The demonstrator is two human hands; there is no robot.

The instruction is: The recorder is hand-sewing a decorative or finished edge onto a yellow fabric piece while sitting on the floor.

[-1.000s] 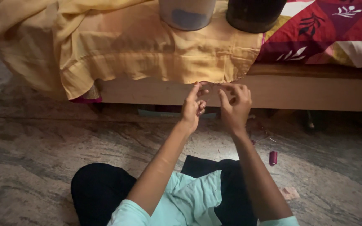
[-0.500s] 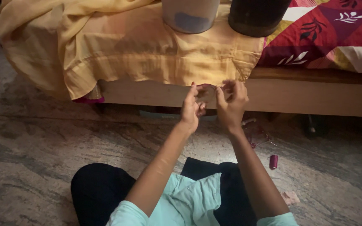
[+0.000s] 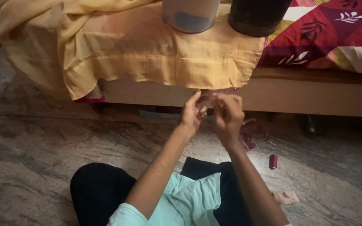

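My left hand (image 3: 191, 115) and my right hand (image 3: 228, 116) are raised close together in front of the wooden bed frame (image 3: 315, 98). Both pinch a small pinkish piece (image 3: 204, 106) between their fingertips; it is too small and blurred to tell what it is. A yellow cloth (image 3: 147, 54) hangs over the bed edge just above the hands. A mint green garment (image 3: 193, 196) lies on my lap over black trousers (image 3: 97, 188).
A grey bucket (image 3: 190, 14) and a dark container (image 3: 258, 14) stand on the bed beside a red patterned bedspread (image 3: 327, 37). On the stone floor lie a maroon thread spool (image 3: 273, 161), a maroon bundle (image 3: 252, 134) and a small beige scrap (image 3: 285, 196).
Both hands have come a little lower and closer together, still working at the small piece between the fingertips.
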